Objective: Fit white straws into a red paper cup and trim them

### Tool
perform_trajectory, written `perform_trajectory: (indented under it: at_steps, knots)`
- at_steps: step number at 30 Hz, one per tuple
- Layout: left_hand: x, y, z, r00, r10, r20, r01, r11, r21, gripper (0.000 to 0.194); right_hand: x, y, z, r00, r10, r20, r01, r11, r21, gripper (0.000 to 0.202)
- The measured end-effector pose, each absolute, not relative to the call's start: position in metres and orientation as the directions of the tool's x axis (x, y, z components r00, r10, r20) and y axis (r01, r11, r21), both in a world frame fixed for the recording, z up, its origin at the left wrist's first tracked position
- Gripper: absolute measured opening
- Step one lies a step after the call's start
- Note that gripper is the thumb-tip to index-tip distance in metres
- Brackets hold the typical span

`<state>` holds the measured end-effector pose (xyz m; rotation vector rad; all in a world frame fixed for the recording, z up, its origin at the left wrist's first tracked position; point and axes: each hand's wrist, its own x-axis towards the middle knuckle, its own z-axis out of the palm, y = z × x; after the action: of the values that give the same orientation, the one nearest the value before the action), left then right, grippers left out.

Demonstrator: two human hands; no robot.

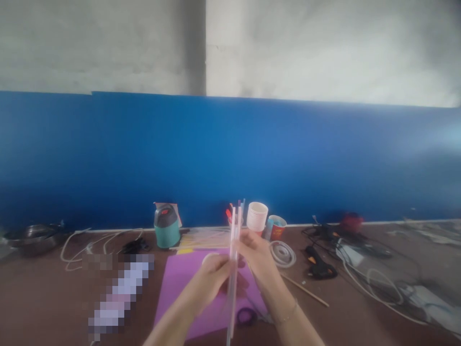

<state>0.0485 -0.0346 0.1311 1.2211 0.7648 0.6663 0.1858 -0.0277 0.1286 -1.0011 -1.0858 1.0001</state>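
Note:
Both my hands hold a bundle of thin, pale straws (235,226) upright over a purple sheet (176,281) on the brown table. My left hand (212,275) grips the bundle from the left at its middle. My right hand (255,253) closes on it from the right, slightly higher. The straws reach from about the table's near edge up past the cups at the back. Scissors with dark handles (247,316) lie on the purple sheet below my right wrist.
Against the blue backboard stand a teal container (166,227), a stack of white paper cups (257,217) and a printed cup (276,228). A roll of tape (283,253), a black glue gun (319,265), a wooden stick (305,290) and tangled cables lie right; a metal bowl (34,235) far left.

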Motion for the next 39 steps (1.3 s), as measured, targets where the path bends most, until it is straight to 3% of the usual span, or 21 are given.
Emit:
perform_trajectory:
  at_steps: [9,17,23,30,35,39]
  knots:
    - [0.048,-0.033,0.129,0.563,0.817,-0.122,-0.100,0.214,0.972,0.037,0.184,-0.029,0.133,0.183,0.948,0.260,0.012,0.263,-0.965,0.023]
    - [0.041,-0.020,0.127,0.445,0.896,-0.015,-0.270,0.150,0.951,0.044,0.189,-0.033,0.131,-0.030,0.980,0.196,0.128,0.198,-0.972,0.027]
    - [0.039,-0.013,0.120,0.255,0.967,-0.021,-0.412,0.128,0.902,0.040,0.193,-0.039,0.125,-0.263,0.960,0.095,0.299,0.175,-0.938,0.007]
    - [0.038,-0.010,0.120,0.233,0.972,-0.040,-0.427,0.139,0.893,0.041,0.194,-0.043,0.130,-0.225,0.970,0.092,0.416,0.181,-0.891,0.011]
    - [0.035,-0.007,0.118,0.235,0.971,-0.040,-0.397,0.133,0.908,0.039,0.194,-0.047,0.135,-0.219,0.957,0.190,0.467,0.274,-0.841,0.021]
    - [0.034,-0.008,0.121,0.285,0.958,-0.043,-0.326,0.139,0.935,0.040,0.198,-0.043,0.137,-0.164,0.959,0.232,0.466,0.282,-0.839,0.016]
